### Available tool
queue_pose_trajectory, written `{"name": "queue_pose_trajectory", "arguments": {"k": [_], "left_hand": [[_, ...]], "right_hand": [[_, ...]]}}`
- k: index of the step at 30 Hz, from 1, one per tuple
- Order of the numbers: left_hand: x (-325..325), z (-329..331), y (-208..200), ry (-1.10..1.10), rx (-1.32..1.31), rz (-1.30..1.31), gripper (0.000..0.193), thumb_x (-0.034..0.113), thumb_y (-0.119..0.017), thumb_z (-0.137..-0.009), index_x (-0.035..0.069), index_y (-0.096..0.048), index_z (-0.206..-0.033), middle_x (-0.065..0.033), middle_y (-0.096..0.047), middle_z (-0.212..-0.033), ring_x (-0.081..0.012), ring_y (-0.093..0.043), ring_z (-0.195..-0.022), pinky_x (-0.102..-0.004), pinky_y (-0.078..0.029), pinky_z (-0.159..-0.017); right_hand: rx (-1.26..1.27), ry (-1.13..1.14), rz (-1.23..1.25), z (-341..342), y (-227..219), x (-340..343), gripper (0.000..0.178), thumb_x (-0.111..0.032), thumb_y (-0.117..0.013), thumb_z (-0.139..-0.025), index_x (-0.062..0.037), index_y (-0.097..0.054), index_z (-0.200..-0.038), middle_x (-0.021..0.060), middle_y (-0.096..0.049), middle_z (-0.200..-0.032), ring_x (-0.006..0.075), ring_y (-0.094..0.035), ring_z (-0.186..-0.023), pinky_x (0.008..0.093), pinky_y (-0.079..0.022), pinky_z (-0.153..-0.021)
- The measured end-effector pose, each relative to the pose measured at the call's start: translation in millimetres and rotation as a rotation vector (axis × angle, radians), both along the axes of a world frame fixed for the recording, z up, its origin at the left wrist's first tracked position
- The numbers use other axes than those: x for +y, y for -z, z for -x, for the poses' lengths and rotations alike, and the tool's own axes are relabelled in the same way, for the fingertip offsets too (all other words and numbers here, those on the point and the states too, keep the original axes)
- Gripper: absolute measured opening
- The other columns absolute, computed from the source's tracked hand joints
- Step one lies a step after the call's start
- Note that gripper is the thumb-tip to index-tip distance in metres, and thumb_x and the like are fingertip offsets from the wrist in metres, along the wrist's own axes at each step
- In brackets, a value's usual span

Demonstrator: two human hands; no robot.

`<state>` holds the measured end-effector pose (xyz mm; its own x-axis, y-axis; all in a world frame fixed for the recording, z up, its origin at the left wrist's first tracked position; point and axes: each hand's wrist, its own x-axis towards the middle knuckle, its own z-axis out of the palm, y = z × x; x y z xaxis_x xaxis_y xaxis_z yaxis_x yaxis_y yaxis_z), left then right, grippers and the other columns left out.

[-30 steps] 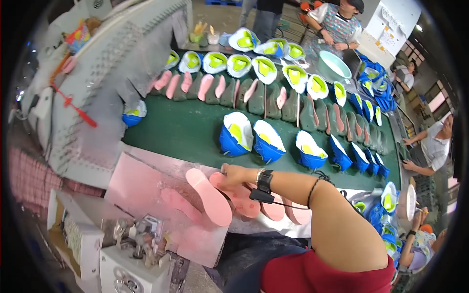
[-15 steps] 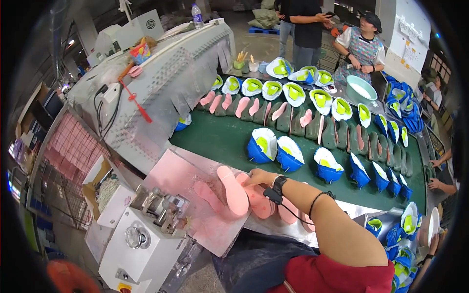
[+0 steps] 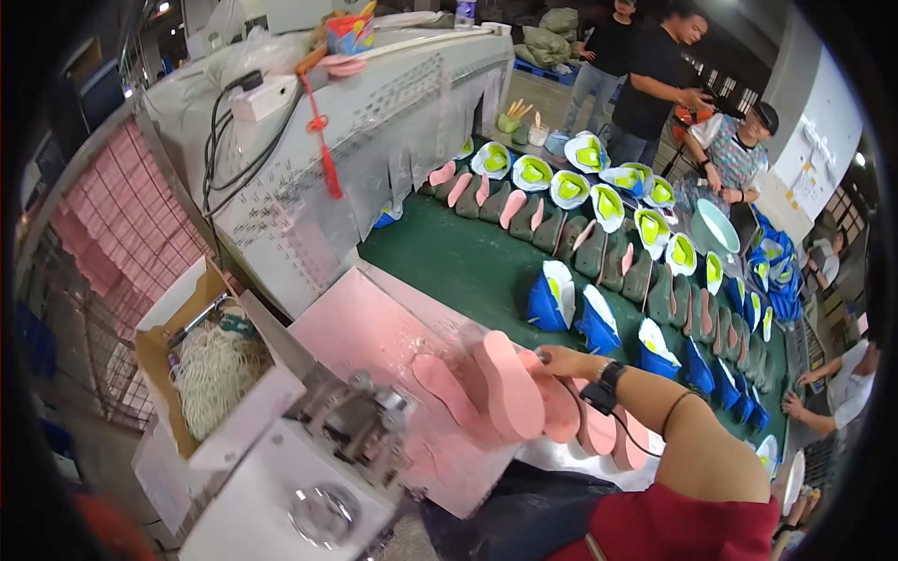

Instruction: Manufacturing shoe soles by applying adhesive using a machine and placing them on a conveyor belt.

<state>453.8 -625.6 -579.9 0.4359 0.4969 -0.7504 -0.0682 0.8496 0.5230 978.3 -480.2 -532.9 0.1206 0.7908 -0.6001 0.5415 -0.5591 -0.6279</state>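
1. While your left hand [image 3: 569,364] touches a pink insole [image 3: 561,411], I cannot tell how closed its grip is, or whether it holds anything.
2. That insole lies between other pink insoles [image 3: 510,388].

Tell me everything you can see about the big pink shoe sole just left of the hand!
The sole is plain pink and looks matte, maybe foam or rubber. It is long with rounded ends, narrower at the top, wider at the bottom, and has a fairly thick edge. Its broad face shows, slanting from upper left to lower right. It is at the left end of an overlapping row, partly covering the next sole. The right hand is beside its upper end; I can't tell if they touch.
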Motion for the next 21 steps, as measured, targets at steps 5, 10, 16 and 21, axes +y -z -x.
{"name": "queue_pose_trajectory", "arguments": {"k": [5,10,16,21], "left_hand": [[43,6,17,0.04,0.01,0.115,0.081,0.059,-0.044,-0.1,0.007,-0.019,-0.158,-0.0247,-0.042,-0.15,-0.0366,-0.044,-0.138,-0.0445,-0.031,-0.118],[46,13,22,0.069,0.026,0.192,0.082,0.06,-0.043,-0.1,0.007,-0.018,-0.158,-0.025,-0.042,-0.15,-0.0366,-0.043,-0.139,-0.0443,-0.031,-0.118],[24,16,33,0.11,0.05,0.22,0.084,0.06,-0.042,-0.1,0.007,-0.016,-0.158,-0.0254,-0.041,-0.15,-0.0365,-0.043,-0.139,-0.0441,-0.031,-0.117],[-7,16,51,0.155,0.094,0.164,0.085,0.061,-0.042,-0.1,0.007,-0.015,-0.158,-0.0257,-0.041,-0.151,-0.0364,-0.043,-0.139,-0.0439,-0.031,-0.117]], "right_hand": [[0.099,0.093,0.137,7,-6,7,0.063,-0.031,-0.078,-0.084,0.0,-0.051,-0.132,0.0173,-0.066,-0.118,0.0197,-0.063,-0.106,0.0327,-0.05,-0.093],[0.049,0.078,0.318,12,-15,24,0.07,-0.036,-0.079,-0.085,0.0015,-0.046,-0.134,0.0172,-0.065,-0.12,0.0196,-0.062,-0.107,0.0316,-0.051,-0.09],[0.065,0.035,0.325,0,-2,24,0.07,-0.039,-0.079,-0.085,0.0016,-0.047,-0.132,0.0116,-0.065,-0.11,0.0148,-0.06,-0.095,0.0299,-0.051,-0.073],[0.124,0.036,0.161,-5,9,7,0.065,-0.038,-0.079,-0.084,-0.0003,-0.051,-0.129,0.0085,-0.065,-0.105,0.0142,-0.059,-0.091,0.0302,-0.051,-0.072]]}}
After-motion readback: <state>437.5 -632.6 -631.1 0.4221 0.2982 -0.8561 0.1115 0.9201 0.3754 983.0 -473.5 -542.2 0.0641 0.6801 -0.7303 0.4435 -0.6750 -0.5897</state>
